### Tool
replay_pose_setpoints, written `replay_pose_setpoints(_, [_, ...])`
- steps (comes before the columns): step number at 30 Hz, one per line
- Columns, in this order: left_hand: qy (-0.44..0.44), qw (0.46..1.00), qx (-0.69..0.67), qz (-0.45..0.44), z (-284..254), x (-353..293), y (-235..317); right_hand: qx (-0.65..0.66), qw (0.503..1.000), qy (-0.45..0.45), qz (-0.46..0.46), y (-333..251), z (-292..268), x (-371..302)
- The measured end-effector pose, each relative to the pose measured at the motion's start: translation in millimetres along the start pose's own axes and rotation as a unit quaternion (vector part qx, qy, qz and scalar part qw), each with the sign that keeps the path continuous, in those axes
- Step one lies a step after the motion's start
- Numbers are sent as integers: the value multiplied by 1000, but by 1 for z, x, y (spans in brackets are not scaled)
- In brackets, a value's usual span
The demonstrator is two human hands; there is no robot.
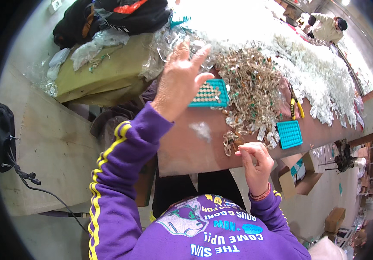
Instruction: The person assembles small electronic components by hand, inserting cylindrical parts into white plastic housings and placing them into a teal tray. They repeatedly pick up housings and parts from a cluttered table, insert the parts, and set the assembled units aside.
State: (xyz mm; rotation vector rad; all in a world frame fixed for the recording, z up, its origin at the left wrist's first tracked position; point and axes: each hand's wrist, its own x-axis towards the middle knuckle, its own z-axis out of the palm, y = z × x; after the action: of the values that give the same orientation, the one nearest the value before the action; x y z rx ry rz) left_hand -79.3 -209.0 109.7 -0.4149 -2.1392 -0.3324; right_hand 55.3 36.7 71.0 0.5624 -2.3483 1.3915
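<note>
My left hand (178, 82) is raised at the left of the table, fingers spread, with nothing visible in it. It partly covers a teal tray (224, 94) holding rows of small round metal-looking pieces. My right hand (259, 167) is at the table's front edge, its thumb and fingers pinched together. Whatever lies between those fingertips is too small to make out. Just beyond them begins a tangled heap of clear and brownish loop-like small parts (253, 82). A few loops (229, 141) lie loose beside my right fingertips.
Yellow-and-black pliers (293, 107) and a second teal tray (289, 134) lie right of the heap. White clear-plastic pieces (321, 73) cover the table's far side. An open carton (301, 175) stands below. Black bags (128, 19) sit at far left. Another person (326, 28) works at far right.
</note>
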Motion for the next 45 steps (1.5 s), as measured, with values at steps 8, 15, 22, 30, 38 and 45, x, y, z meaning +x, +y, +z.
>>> replay_pose_setpoints(8, [-249,927,-228,-162,-24,-72,5,18,996,3,91,22,-24,4])
replay_pose_setpoints(15, [-258,960,-79,74,24,-61,29,-47,998,28,11,19,-13,21])
replay_pose_setpoints(22, [-268,947,11,177,51,-65,33,-35,999,15,24,17,-20,9])
replay_pose_setpoints(30, [-284,949,8,136,34,-61,37,-38,999,17,-2,13,-19,9])
replay_pose_setpoints(38, [-261,898,-262,-238,-21,-72,46,69,996,-23,56,19,10,17])
replay_pose_setpoints(45, [-129,691,-523,-481,-33,-103,128,421,867,-40,262,13,26,34])
